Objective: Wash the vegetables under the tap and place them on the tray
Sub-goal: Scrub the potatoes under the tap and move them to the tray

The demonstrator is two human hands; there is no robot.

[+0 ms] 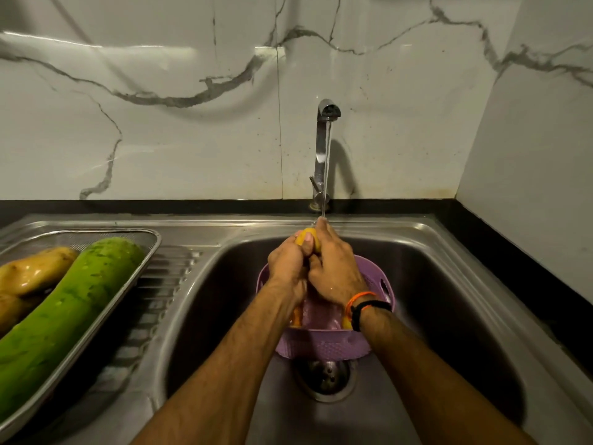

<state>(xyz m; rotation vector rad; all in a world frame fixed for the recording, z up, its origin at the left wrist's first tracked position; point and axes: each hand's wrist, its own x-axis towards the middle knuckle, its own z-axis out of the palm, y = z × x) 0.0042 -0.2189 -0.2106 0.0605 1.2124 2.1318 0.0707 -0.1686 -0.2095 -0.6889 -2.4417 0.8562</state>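
Both hands grip a yellow vegetable (pixel 306 239) under the running tap (pixel 324 149), above the purple basket (pixel 321 343) in the sink (pixel 449 284).

The yellow vegetable sits between the two hands at the foot of the water stream, only its top showing. The left hand (pixel 288 261) wraps it from the left with curled fingers, thumb across its front; the right hand (pixel 333 264) clasps it from the right, fingers folded over the top where the water lands. The perforated basket stands over the drain (pixel 325 377), and bits of yellow-orange produce (pixel 296 317) show inside, mostly hidden by the forearms. On the drainboard to the left, the metal mesh tray (pixel 141 252) holds a long green gourd (pixel 67 309) lying diagonally and wet potatoes (pixel 32 271) beside it at the far left. An orange thread and black band (pixel 369 308) circle the right wrist.
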